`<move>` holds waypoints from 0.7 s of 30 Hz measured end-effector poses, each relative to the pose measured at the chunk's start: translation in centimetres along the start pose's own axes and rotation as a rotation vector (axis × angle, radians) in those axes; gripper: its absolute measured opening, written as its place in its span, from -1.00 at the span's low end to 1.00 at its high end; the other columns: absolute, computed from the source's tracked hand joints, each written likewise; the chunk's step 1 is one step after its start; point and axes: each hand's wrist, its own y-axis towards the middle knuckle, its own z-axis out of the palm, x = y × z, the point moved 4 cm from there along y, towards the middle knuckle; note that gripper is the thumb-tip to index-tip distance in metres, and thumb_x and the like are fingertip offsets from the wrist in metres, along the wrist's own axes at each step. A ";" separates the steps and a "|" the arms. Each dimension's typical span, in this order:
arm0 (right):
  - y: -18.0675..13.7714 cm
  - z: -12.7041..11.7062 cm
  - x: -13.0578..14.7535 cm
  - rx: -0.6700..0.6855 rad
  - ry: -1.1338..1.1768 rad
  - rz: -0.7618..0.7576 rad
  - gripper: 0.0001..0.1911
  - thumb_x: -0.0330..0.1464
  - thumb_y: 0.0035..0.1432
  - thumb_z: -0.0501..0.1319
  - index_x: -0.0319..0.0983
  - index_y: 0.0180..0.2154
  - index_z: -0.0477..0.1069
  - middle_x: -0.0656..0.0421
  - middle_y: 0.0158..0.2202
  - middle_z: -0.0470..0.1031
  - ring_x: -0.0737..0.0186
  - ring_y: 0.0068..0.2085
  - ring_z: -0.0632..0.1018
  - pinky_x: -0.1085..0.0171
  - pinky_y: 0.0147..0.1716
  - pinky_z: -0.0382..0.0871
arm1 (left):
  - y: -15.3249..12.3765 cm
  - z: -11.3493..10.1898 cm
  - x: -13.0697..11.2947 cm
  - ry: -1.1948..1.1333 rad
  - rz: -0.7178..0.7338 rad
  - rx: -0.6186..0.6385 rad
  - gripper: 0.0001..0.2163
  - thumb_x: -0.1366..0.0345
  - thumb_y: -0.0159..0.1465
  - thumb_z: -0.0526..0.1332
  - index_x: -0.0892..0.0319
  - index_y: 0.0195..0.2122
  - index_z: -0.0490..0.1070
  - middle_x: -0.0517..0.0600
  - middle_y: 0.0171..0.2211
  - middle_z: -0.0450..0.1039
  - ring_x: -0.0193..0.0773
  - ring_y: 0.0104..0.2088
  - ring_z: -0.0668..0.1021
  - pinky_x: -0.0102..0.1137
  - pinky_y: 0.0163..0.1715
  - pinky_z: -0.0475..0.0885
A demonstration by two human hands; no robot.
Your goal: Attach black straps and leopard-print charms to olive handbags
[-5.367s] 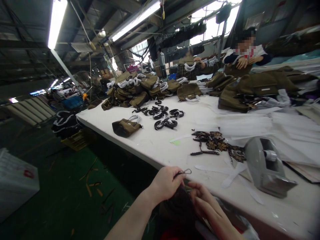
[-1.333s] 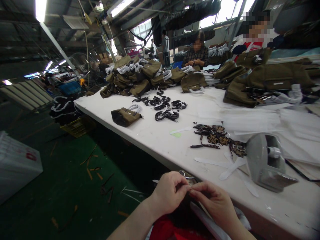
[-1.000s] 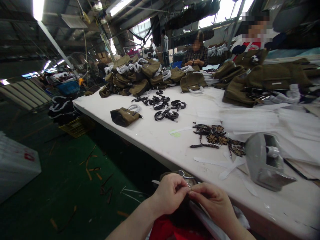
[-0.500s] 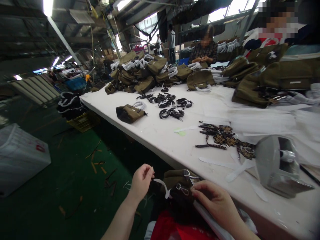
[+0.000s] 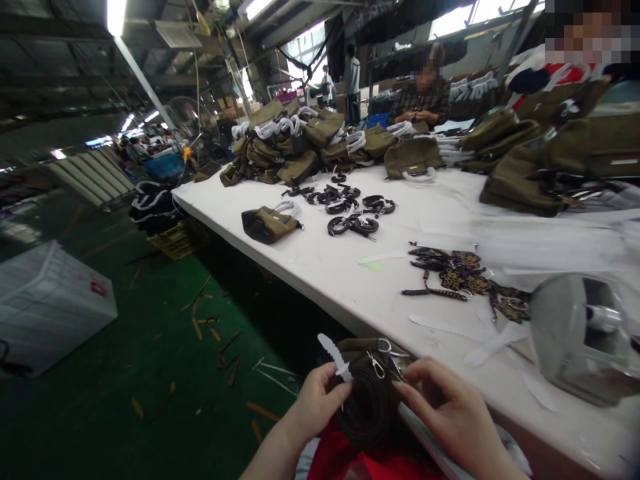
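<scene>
In my lap an olive bag leans by the table edge, with a metal clip and a silver ring at its top. A coiled dark strap lies against its near side. My left hand is closed, thumb against fingers, on a white notched strip whose free end sticks up beside the coil. At the bag's right side my right hand pinches with thumb and fingers close to the metal hardware; what lies between its fingertips is hidden.
The white table bears coiled black straps, a small olive bag, leopard-print pieces and a grey machine. Olive bags are heaped behind. A person sits across. A white bin stands left.
My left hand has moved right and down, from beside the bag to the coiled strap. The strip's free end now points up. My right hand stays by the bag; the view has shifted slightly.
</scene>
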 end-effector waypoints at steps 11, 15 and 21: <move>-1.3 -1.5 2.3 0.013 -0.347 -0.330 -0.55 -0.49 0.09 0.18 -0.10 0.03 0.40 0.00 0.27 0.30 -0.03 0.12 0.51 0.08 0.01 0.51 | 3.5 5.4 -4.7 -0.108 -0.105 -0.047 -0.64 0.00 0.22 0.23 0.26 -0.26 0.43 -0.07 -0.52 0.42 -0.41 -0.60 0.40 -0.48 -0.57 0.30; -1.4 -3.2 -0.6 -0.350 0.131 0.055 -0.83 -0.25 0.19 0.20 -0.18 -0.23 0.45 0.03 -0.20 0.59 0.08 -0.25 0.60 0.18 -0.27 0.54 | 4.4 7.4 -6.5 0.396 0.202 0.106 -0.56 0.07 0.38 -0.10 0.23 -0.37 0.46 0.07 -0.42 0.49 -0.23 -0.40 0.53 -0.32 -0.36 0.42; -1.8 -3.0 -3.3 -0.401 1.074 0.417 -0.66 -0.06 0.14 0.28 -0.21 -0.27 0.47 0.23 -0.64 0.44 0.32 -0.60 0.39 0.37 -0.60 0.27 | 2.8 10.0 -7.4 1.201 0.592 0.474 -0.73 0.35 0.07 0.22 0.16 -0.17 0.49 0.07 -0.16 0.53 -0.08 0.01 0.47 -0.06 0.31 0.05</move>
